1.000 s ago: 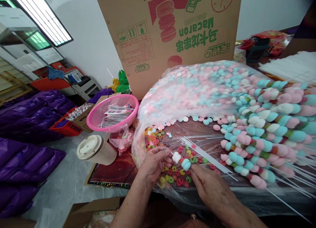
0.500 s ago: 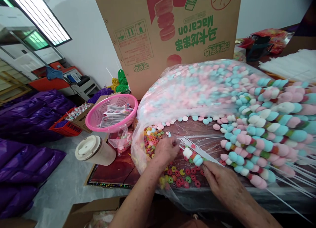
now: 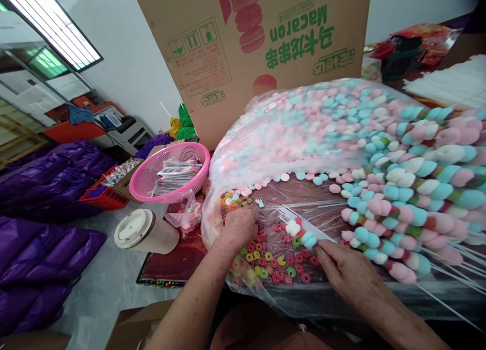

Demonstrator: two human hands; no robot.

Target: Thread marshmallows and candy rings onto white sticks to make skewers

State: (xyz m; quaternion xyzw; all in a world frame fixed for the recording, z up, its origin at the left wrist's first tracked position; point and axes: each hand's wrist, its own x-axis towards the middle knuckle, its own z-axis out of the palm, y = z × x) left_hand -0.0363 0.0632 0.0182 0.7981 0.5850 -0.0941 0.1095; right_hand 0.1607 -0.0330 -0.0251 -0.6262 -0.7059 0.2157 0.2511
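My right hand (image 3: 343,266) is closed on a marshmallow skewer (image 3: 309,238), its blue end between thumb and fingers. White and blue marshmallows sit on it with reddish and green pieces between them. Over the ring-shaped gummies (image 3: 283,266) at the left of the table, my left hand (image 3: 240,228) is curled with its fingertips down; whatever they may hold is hidden. Close above the held skewer lies a flat white strip with thin sticks (image 3: 294,213). Finished marshmallow skewers (image 3: 402,216) are stacked to the right, their white sticks pointing right.
A clear plastic bag of loose pastel marshmallows (image 3: 292,122) lies behind the hands, before a large cardboard box (image 3: 299,41). To the left stand a pink basket (image 3: 132,180) with printed packets and a lidded cup (image 3: 161,233). More white sticks (image 3: 451,82) lie at back right.
My left hand has moved away from the skewer's white end, left and down to the gummy rings. My right hand keeps hold of the skewer nearly in place. The view has tilted slightly.
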